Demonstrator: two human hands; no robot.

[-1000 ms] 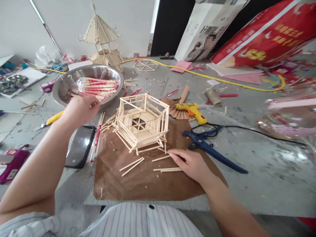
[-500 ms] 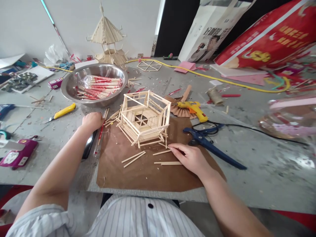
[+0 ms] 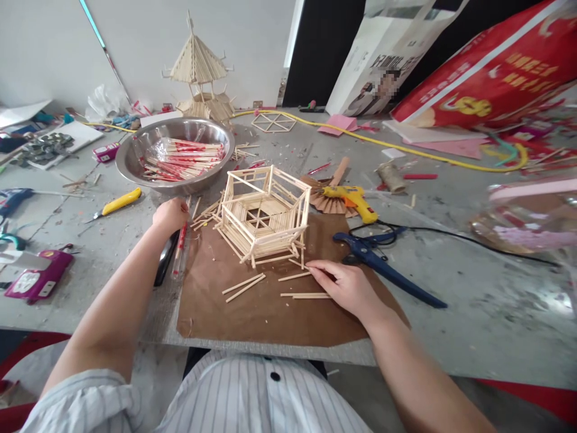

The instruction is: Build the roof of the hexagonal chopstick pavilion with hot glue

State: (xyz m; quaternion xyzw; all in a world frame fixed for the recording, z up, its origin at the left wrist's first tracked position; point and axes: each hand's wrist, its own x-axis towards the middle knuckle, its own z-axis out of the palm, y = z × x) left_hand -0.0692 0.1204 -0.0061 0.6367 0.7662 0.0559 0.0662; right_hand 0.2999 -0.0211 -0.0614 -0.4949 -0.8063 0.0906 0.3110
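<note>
A six-sided frame of wooden sticks (image 3: 265,240) stands on a brown paper sheet (image 3: 216,328) in front of me. Beside its left side, my left hand (image 3: 170,216) is closed around a chopstick in a clear wrapper with red print (image 3: 181,240), whose lower end sticks out below the fingers. My right hand (image 3: 345,285) pinches the end of a thin wooden stick (image 3: 297,263) near the frame's front right corner. Under and left of that hand lie several cut sticks (image 3: 295,276). Another pair of sticks (image 3: 243,287) lies before the frame.
A steel bowl (image 3: 128,171) of wrapped chopsticks stands behind left, with a stick pagoda (image 3: 198,66) beyond. A yellow glue gun (image 3: 356,201) and blue-handled cutters (image 3: 392,270) lie right, along a black cord. A yellow utility knife (image 3: 121,201) and purple box (image 3: 40,276) lie left.
My left hand has shifted slightly up, and the wrapped chopstick under it has moved with more of its clear wrapper showing. My right hand stays nearly still. The view has shifted a little.
</note>
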